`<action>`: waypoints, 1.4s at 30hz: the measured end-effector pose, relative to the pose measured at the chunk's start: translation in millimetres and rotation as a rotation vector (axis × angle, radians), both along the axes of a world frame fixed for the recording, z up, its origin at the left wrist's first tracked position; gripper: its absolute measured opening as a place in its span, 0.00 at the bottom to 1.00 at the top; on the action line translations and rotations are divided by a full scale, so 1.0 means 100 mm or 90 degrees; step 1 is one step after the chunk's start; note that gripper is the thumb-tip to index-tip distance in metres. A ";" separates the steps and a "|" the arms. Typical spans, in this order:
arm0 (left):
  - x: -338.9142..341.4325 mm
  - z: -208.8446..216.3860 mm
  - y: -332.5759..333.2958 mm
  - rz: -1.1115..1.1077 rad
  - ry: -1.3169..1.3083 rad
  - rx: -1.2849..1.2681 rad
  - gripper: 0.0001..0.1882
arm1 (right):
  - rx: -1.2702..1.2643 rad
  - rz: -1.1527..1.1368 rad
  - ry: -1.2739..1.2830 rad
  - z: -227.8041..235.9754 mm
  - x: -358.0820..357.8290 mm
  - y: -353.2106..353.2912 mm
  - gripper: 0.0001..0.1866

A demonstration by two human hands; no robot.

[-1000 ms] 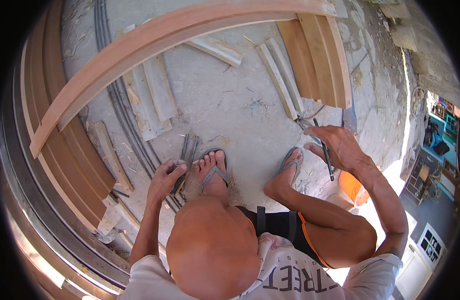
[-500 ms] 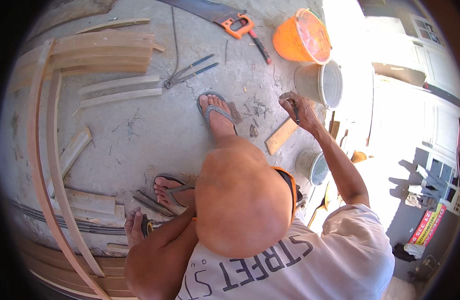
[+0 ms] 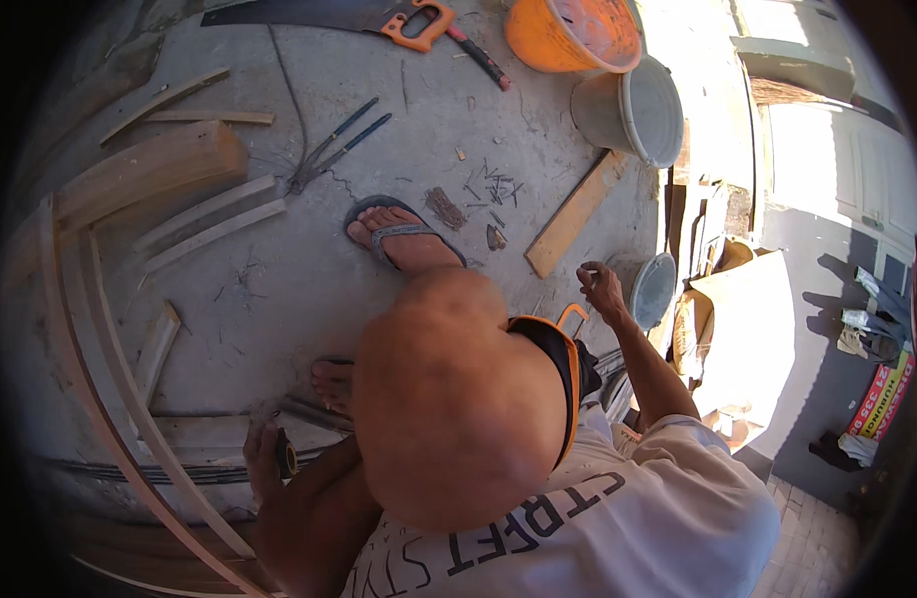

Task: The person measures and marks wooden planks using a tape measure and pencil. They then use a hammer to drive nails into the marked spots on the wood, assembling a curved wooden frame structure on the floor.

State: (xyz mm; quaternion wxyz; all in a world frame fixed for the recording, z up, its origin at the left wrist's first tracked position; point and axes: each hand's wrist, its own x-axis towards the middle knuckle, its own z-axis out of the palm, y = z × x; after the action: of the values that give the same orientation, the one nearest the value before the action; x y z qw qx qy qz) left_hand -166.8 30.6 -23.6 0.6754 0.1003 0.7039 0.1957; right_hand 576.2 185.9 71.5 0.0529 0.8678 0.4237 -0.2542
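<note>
My left hand (image 3: 263, 460), low on the left beside my leg, is curled round a black-and-yellow tape measure (image 3: 287, 453), partly hidden by my fingers and leg. My right hand (image 3: 603, 290) hovers at the right, next to a small grey bucket (image 3: 653, 291). Its fingers are bent in; whatever they may hold is too small to make out. Just beyond that hand a short wooden board (image 3: 576, 214) lies on the concrete. Left of the board are scattered nails (image 3: 498, 186) and a small brown bundle (image 3: 445, 207) near my sandalled foot (image 3: 403, 236).
Blue-handled pincers (image 3: 334, 149), a handsaw (image 3: 415, 25) and a red-and-black handled tool (image 3: 480, 58) lie farther off. An orange bucket (image 3: 538, 38) and a large grey bucket (image 3: 603, 115) stand at the back right. Wooden strips and a long frame (image 3: 110, 319) fill the left side.
My right hand has come back toward me, from the far end of the board to beside the small bucket. The whole view has shifted and turned; the left hand stays by my leg.
</note>
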 end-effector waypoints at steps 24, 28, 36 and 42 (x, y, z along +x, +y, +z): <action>4.52 0.86 -0.96 0.791 0.160 -0.289 0.27 | 0.378 1.210 0.306 0.38 -7.23 3.85 0.39; 5.54 0.93 -0.73 0.891 0.056 -0.384 0.28 | 0.406 1.314 0.323 -0.04 -7.31 3.91 0.40; 6.81 0.81 -0.50 0.825 -0.141 -0.472 0.31 | 0.396 1.341 0.367 -0.14 -7.24 3.98 0.42; 6.16 0.56 -1.02 0.824 0.029 -0.464 0.28 | 0.425 1.289 0.455 -0.05 -7.18 3.81 0.44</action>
State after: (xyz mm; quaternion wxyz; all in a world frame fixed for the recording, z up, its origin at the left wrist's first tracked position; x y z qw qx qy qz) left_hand 449.2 -70.9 32.1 0.4008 -0.5611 0.6563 0.3061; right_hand -141.9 566.8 66.3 -0.1248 -0.0279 0.9710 -0.2023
